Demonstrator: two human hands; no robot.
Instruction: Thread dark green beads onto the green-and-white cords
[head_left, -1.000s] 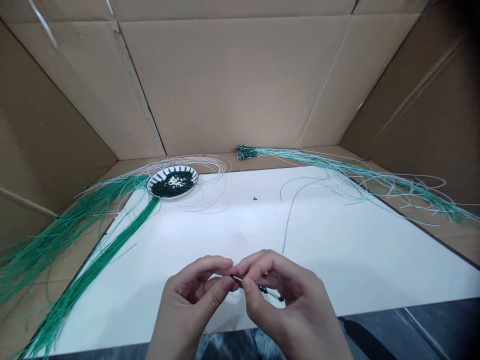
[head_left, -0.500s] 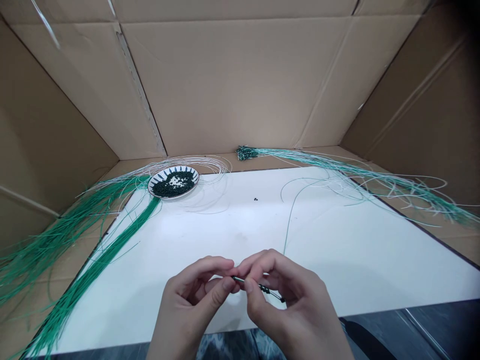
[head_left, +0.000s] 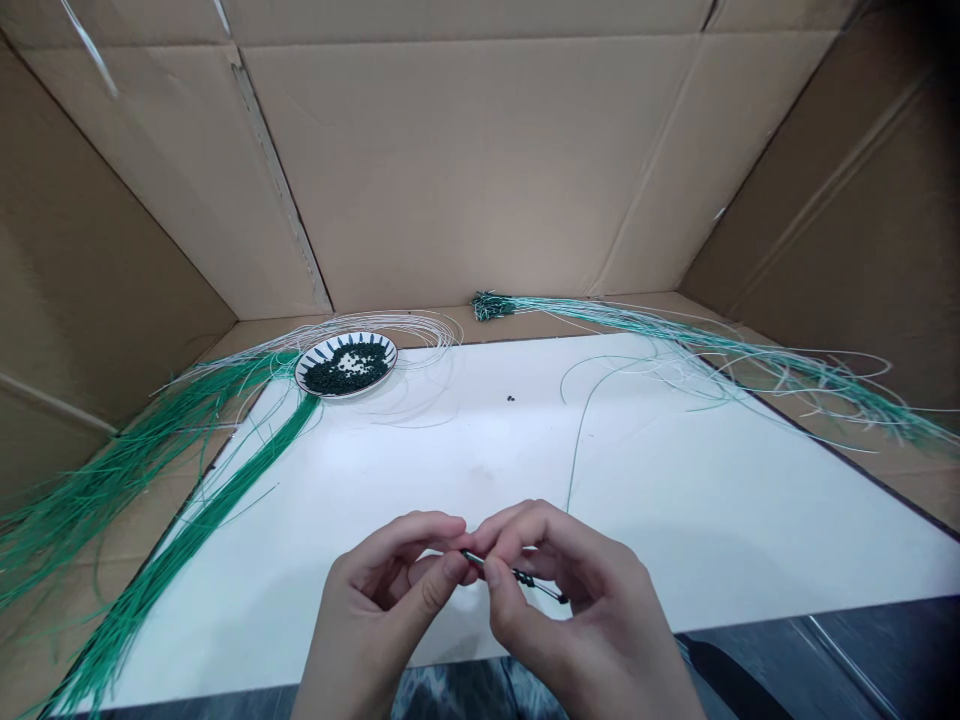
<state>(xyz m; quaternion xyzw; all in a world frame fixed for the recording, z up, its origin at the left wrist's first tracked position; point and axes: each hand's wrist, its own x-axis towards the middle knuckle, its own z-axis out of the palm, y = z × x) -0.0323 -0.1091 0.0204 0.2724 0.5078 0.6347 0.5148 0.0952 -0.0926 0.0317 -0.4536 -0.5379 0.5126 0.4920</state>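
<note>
Above the near part of a white board (head_left: 480, 470), my left hand (head_left: 379, 600) and my right hand (head_left: 581, 590) meet fingertip to fingertip. Between them runs a thin strand with dark beads (head_left: 525, 578). My left thumb and fingers pinch its left end, where a dark bit shows at the tips. The right thumb and forefinger grip it a little further along, and its beaded tail slants down to the right under that hand. A green thread (head_left: 576, 460) reaches from behind my right hand toward the back. Curled fingers hide part of the strand.
A striped dish (head_left: 304, 375) of small dark beads stands at back left. Green strands (head_left: 217, 505) spread along the left edge, beside coiled white strands (head_left: 431, 325). A green-and-white bundle (head_left: 637, 318) lies back right. Tiny beads (head_left: 511, 398) rest mid-board. Cardboard walls (head_left: 465, 170) enclose the board.
Both hands keep the same pinch on the beaded strand. My right thumb has shifted very slightly left; everything else looks the same.
</note>
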